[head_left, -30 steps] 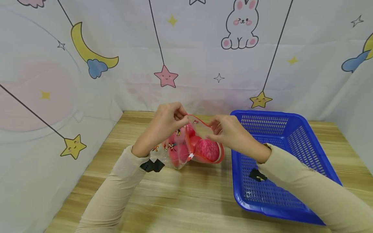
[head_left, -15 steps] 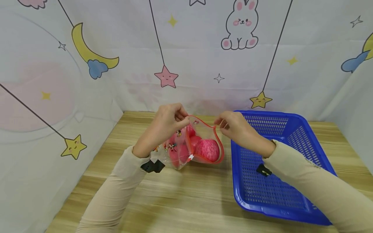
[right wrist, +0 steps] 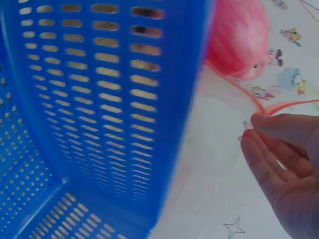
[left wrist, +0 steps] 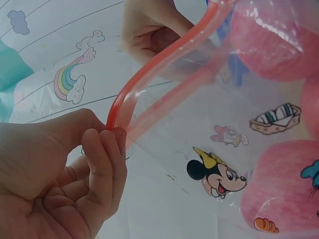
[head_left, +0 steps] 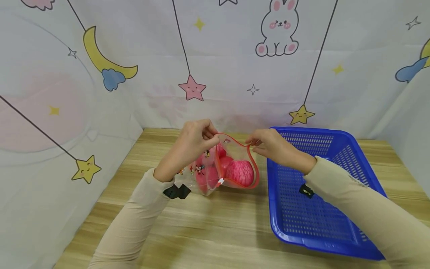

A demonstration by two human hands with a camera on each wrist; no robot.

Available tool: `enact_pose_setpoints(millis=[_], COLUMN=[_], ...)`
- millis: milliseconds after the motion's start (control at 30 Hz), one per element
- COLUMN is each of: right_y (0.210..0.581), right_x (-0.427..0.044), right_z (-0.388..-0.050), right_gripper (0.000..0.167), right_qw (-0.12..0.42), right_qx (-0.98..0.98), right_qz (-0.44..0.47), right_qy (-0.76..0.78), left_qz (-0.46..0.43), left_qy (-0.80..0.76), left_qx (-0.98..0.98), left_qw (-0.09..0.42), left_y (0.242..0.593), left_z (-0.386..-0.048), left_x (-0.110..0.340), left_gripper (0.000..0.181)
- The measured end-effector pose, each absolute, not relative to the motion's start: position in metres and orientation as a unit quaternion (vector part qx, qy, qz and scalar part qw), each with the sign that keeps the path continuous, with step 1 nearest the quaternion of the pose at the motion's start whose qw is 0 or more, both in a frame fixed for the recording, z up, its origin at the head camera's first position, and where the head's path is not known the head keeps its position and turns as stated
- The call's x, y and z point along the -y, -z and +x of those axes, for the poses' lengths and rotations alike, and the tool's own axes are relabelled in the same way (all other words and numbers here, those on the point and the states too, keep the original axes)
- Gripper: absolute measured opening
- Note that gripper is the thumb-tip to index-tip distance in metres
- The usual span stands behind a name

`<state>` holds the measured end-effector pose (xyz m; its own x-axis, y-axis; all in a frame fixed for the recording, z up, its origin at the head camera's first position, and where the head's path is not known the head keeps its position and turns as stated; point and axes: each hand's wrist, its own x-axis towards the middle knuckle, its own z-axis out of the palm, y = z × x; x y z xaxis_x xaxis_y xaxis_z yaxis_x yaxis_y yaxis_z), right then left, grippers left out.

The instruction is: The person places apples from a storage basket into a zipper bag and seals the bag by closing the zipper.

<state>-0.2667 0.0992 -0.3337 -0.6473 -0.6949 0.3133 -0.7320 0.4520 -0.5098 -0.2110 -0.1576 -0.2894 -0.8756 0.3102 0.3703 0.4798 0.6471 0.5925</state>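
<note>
A clear plastic zip bag (head_left: 236, 152) with red edging and cartoon prints lies on the table, its mouth spread apart. Several pink-red apples (head_left: 240, 173) are inside, one of them just within the opening. My left hand (head_left: 197, 139) pinches the red edge at the far left of the mouth; the left wrist view shows thumb and fingers (left wrist: 102, 159) closed on that strip. At the right corner of the mouth, my right hand (head_left: 273, 147) pinches the red edge between thumb and fingertips, as the right wrist view (right wrist: 294, 149) shows. A white zip slider (head_left: 220, 182) sits at the near edge.
Right of the bag stands a blue plastic basket (head_left: 274, 220) with slotted walls, partly under my right forearm. A wood-grain table (head_left: 201, 231) carries both. Behind and at the sides hangs a white printed cloth (head_left: 228, 67).
My right hand has moved from the bag's opening beside the apple up and right to the corner of the red edge. The left hand stays where it was.
</note>
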Motion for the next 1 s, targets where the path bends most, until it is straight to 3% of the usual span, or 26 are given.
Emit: enact_pose_setpoints(millis=[433, 1000], right_y=[0.346, 0.343], right_x=[-0.091, -0.092], right_z=[-0.274, -0.271], right_gripper=[0.018, 0.013], right_qw=[0.062, 0.064], right_qx=[0.824, 0.803], right_qz=[0.490, 0.539], right_qy=[-0.277, -0.245], left_qz=[-0.223, -0.219], left_qy=[0.359, 0.406], left_qx=[0.898, 0.877], left_qw=[0.123, 0.133], left_y=[0.288, 0.301], left_z=[-0.208, -0.200], left_x=[0.159, 0.158], left_gripper=[0.004, 0.009])
